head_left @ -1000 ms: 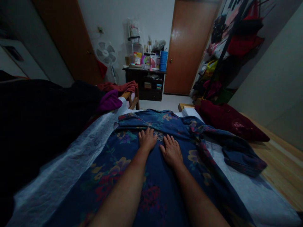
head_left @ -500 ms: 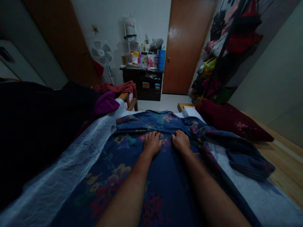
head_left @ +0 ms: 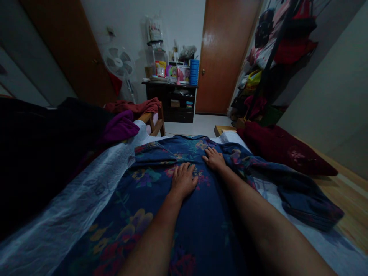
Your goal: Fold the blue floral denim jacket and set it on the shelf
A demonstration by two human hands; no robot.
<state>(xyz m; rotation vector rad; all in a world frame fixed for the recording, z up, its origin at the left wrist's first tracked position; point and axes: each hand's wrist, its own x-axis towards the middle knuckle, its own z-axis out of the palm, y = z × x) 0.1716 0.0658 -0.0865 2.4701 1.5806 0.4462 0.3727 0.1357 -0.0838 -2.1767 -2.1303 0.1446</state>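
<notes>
A dark blue floral shirt [head_left: 201, 214] lies spread out in front of me, its collar at the far end. One sleeve stretches to the right, and the left one is folded in across the upper part. My left hand [head_left: 184, 179] rests flat on the upper middle of the shirt, fingers spread and pointing away from me. Slightly farther off and to the right, my right hand [head_left: 214, 158] lies on the cloth below the collar with its fingers apart. Neither hand grips the fabric.
Beneath the shirt is a white sheet [head_left: 94, 191]. Black clothing [head_left: 48, 153] and a purple cloth [head_left: 120, 128] are heaped at left. A maroon cushion [head_left: 281, 149] lies at right. Beyond stand a fan [head_left: 119, 63], a dark cabinet [head_left: 169, 103] and a wooden door [head_left: 221, 57].
My right hand has slid away from me and a little left, towards the collar. My left hand stays in about the same place, its fingers now more spread. The view has shifted slightly.
</notes>
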